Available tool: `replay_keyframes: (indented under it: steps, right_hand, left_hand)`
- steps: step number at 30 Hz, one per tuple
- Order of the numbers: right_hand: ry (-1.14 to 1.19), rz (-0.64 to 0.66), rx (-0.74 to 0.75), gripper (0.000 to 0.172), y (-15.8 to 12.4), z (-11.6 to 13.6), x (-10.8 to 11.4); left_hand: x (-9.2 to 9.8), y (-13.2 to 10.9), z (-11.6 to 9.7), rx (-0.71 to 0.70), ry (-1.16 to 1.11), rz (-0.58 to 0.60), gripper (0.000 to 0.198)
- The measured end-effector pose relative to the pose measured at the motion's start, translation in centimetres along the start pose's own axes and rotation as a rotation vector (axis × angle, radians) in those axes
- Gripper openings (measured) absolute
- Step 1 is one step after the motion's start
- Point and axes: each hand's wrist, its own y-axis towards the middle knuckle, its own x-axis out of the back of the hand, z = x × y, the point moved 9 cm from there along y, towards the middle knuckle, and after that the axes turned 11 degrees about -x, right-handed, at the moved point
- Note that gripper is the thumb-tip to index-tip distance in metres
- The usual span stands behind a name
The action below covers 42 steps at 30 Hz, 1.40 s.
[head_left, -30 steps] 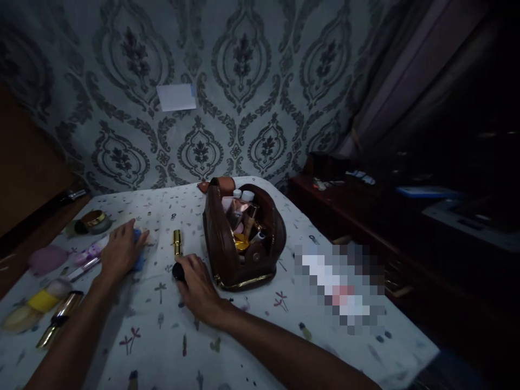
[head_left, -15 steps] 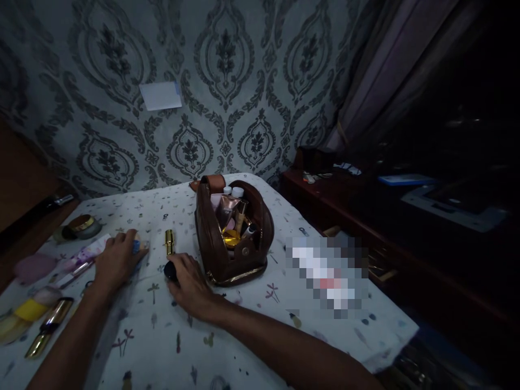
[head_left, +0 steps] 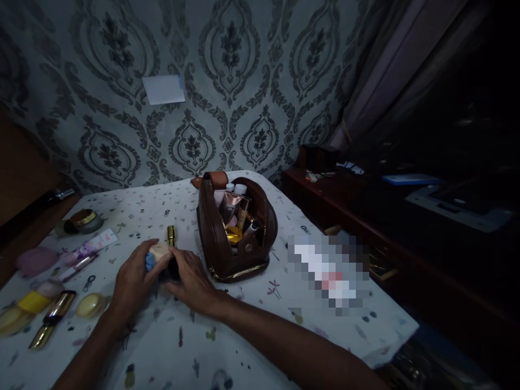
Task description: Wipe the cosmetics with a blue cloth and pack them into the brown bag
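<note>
Between my hands is a small blue-and-cream item (head_left: 161,251) whose kind I cannot make out. My left hand (head_left: 132,279) closes round it from the left, fingers curled over its top. My right hand (head_left: 193,279) is closed on a dark item (head_left: 174,269), mostly hidden by the fingers, and its fingertips meet the blue-and-cream item. Just behind the hands a shiny gold tube (head_left: 171,235) shows; whether it joins the dark item I cannot tell. To the right, a brown cosmetic bag (head_left: 227,264) stands unzipped, with tubes and small bottles (head_left: 242,214) inside.
On the patterned tablecloth (head_left: 195,346) at left lie a gold-lidded jar (head_left: 85,219), a pink pouf-like item (head_left: 37,261), a floral tube (head_left: 91,246), a gold-and-dark tube (head_left: 52,319) and a round yellow container (head_left: 90,305). A blurred-out item (head_left: 325,273) lies near the right edge.
My left hand has moved right with the blue-and-cream item, up against my right hand. The round yellow container has come into sight behind it. My right hand has shifted slightly.
</note>
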Motion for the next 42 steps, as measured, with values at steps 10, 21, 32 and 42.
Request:
replay_keyframes:
  steps: [10, 21, 32, 42]
  right_hand:
    - [0.038, -0.01, 0.047, 0.08, 0.3, -0.3, -0.2]
    - [-0.224, 0.006, 0.322, 0.098, -1.4, 2.0, -1.1]
    - [-0.062, 0.041, 0.394, 0.071, -2.7, 2.6, -1.4]
    - [0.283, -0.117, -0.1, 0.072, -1.3, -1.9, 0.6]
  left_hand:
    - [1.0, 0.5, -0.4, 0.047, -0.282, -0.015, 0.042]
    - [-0.6, 0.6, 1.5, 0.183, -0.66, 0.009, 0.049]
    - [-4.0, -1.1, 2.9, 0.463, -1.194, -0.086, 0.051]
    - [-1.5, -2.4, -1.3, 0.267, -1.125, -0.406, 0.056]
